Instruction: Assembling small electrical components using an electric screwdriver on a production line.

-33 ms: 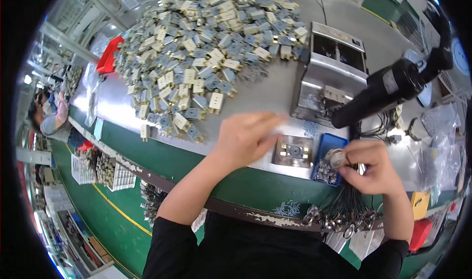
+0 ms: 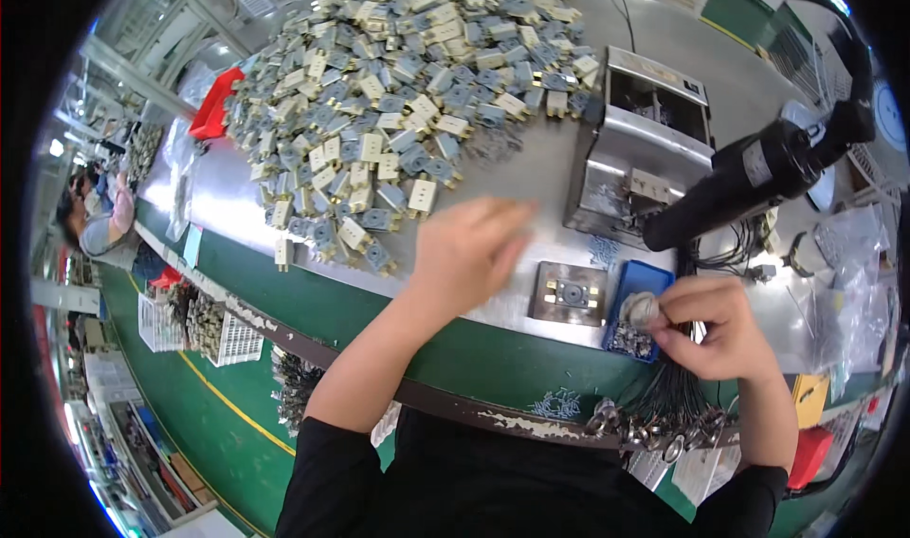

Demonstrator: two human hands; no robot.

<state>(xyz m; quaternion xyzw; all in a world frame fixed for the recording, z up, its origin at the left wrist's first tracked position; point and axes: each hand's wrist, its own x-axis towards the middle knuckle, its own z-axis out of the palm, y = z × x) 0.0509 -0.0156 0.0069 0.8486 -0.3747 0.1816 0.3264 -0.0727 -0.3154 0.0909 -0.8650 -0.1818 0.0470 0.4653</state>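
Right hand (image 2: 716,325): our fingers were pinched closed on a round silver piece (image 2: 639,310), right over the blue tray (image 2: 646,274) of small metal bits.
Left hand (image 2: 469,254): blurry, fingers half curled above the counter (image 2: 531,173); we couldn't tell if they held anything.
Grey socket part (image 2: 573,294): sat in the metal block (image 2: 542,301), between our hands, just left of the tray.
Drop risk: we figured a loose pinch could dump the round piece into the tray.
Spill risk: loose screws (image 2: 556,403) lay near the counter's front edge, so a careless forearm might sweep them off.
Snag risk: black cables (image 2: 664,391) bunched by our right forearm could catch it.
Writing: the black screwdriver (image 2: 720,192) had a pale label (image 2: 756,159), print too tiny for us to read.
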